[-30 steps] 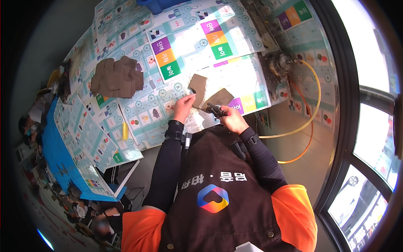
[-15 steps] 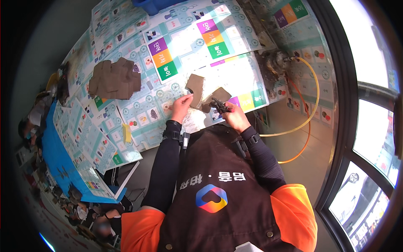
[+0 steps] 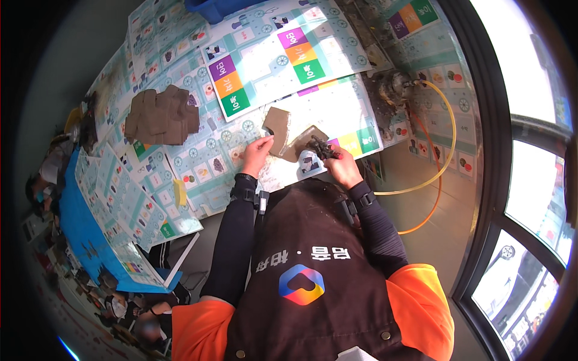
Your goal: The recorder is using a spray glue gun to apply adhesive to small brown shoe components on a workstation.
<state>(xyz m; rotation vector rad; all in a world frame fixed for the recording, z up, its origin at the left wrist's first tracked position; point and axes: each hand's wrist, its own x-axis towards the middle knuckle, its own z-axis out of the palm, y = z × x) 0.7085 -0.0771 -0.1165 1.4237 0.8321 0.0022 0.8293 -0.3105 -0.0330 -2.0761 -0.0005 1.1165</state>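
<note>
In front of me two flat brown cut pieces lie on printed sheets. My left hand [image 3: 257,156] has its fingertips closed on the lower left edge of the left brown piece [image 3: 277,127]. Beside it lies the right brown piece [image 3: 299,144], with a pale, shiny line along its upper edge. Over its right end, my right hand [image 3: 343,167] grips a dark, crusted spray gun [image 3: 320,147]. The gun's nozzle points left and hides part of that piece. A stack of similar brown pieces [image 3: 161,115] rests farther left.
Printed sheets [image 3: 253,66] cover the table. A blue bin [image 3: 223,8] stands at the far edge, and a yellow strip [image 3: 180,192] lies near the front. At right, a yellow hose [image 3: 453,129] and an orange hose [image 3: 435,207] loop beside a crusted metal fitting [image 3: 394,87].
The spray gun has shifted slightly right, uncovering more of the right brown piece and a printed picture below it. A shiny line now shows on that piece. My left hand stays at its piece.
</note>
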